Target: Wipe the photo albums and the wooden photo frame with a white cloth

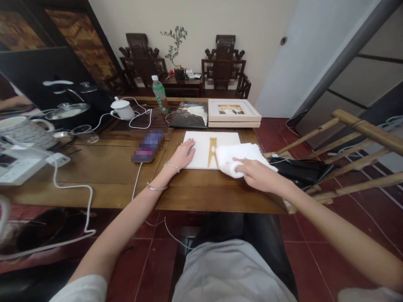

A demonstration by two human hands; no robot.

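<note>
A white board (199, 155) with a tan, bear-like figure (213, 147) on it lies flat near the table's front edge. My left hand (185, 153) rests on the board's left side, fingers stretched out and holding nothing. In my right hand (252, 172) is a folded white towel (242, 153), gripped at its near edge. The towel covers the board's right part and reaches past it over the table. What lies under the towel is hidden.
Behind the board are a dark picture panel (190, 115) and stacked wooden picture frames (234, 113). A green-labelled bottle (160, 95), a phone (146, 146) on a cable, a lidded white cup (122, 109) and a power strip (22, 167) stand leftward. A wooden chair (355, 123) is right.
</note>
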